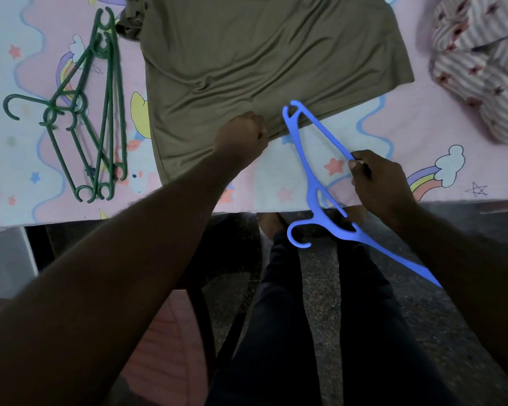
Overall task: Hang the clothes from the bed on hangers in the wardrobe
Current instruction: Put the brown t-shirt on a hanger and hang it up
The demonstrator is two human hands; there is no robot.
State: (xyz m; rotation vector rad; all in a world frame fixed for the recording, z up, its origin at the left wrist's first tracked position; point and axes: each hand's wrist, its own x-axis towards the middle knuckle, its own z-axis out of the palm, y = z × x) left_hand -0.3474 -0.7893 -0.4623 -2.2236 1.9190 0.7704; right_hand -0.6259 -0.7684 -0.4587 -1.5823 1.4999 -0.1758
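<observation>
Left hand (241,136): closed in a fist on the near hem of the olive shirt (261,54), and the cloth is gathered into creases at the grip. The shirt lies spread flat on the bed sheet (423,112), running away from the left hand to the far edge of view; one bunched sleeve lies beyond and to the left of that hand. Right hand (376,183): holds the blue hanger (313,197), with thumb and fingers pinching its straight bar. The hanger is tilted. Its far tip lies over the shirt hem just right of the left hand. Its hook lies between the two forearms, past the bed edge and above the floor. Its other end passes under the right forearm. A loose pile of green hangers (79,104) lies on the sheet well to the left of the left hand, overlapping one another, with hooks pointing in different directions. A striped garment (481,68) lies crumpled on the sheet beyond and to the right of the right hand, apart from the shirt. The person's legs in dark trousers (276,317) show below both hands. The wardrobe is out of view.
</observation>
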